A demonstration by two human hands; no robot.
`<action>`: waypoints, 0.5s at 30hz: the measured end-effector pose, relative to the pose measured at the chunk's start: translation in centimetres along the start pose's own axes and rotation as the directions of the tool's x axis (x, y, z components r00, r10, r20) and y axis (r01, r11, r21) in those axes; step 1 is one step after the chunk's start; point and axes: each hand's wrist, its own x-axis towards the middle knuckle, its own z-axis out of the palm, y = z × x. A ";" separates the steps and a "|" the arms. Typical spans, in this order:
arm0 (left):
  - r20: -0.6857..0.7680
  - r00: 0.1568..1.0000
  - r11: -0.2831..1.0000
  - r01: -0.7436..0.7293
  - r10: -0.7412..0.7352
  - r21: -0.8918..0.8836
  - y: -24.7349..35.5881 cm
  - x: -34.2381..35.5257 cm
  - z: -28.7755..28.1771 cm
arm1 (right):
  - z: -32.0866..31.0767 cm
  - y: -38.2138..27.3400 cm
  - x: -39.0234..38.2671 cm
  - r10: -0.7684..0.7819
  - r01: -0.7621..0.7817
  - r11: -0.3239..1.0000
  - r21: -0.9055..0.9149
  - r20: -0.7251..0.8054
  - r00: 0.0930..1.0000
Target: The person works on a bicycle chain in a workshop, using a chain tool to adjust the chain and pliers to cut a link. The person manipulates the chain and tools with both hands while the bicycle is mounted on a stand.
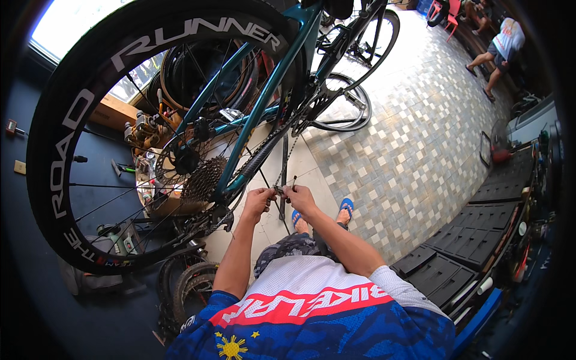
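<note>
A teal and black bicycle point(250, 126) is raised in front of me, its deep-rim rear wheel point(43, 162) filling the left side. Beside the wheel's hub is the cassette point(206, 180), with the rear derailleur point(223, 217) below it. From the crank area a bicycle chain point(290, 153) hangs down to my fingers. My left hand point(259, 204) pinches the chain near its lower end. Close against it, my right hand point(301, 199) is closed on a small dark tool, whose tip sticks up above the fingers. Fingers hide the exact contact between tool and chain.
A dark stand leg point(284, 180) comes down behind my hands. Loose tyres point(354, 120) lie on the tiled floor beyond. Black drawers point(459, 252) line the right side. A tray of bottles and tools point(147, 180) stands behind the wheel. People point(507, 45) are at the far right.
</note>
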 end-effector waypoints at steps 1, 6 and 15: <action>-0.004 1.000 1.000 0.009 -0.009 0.003 0.0 0.0 0.0 | 0.0 -0.1 -0.2 0.013 -0.013 1.000 -0.009 -0.015 1.000; -0.016 0.999 0.999 0.039 -0.039 0.010 0.1 0.2 0.2 | 0.1 -0.7 -1.0 -0.121 0.119 0.991 -0.053 -0.022 0.992; -0.031 0.993 0.989 -0.108 0.112 0.104 0.3 0.5 0.9 | -0.9 -2.3 -2.3 -0.177 0.158 0.958 -0.241 -0.057 0.983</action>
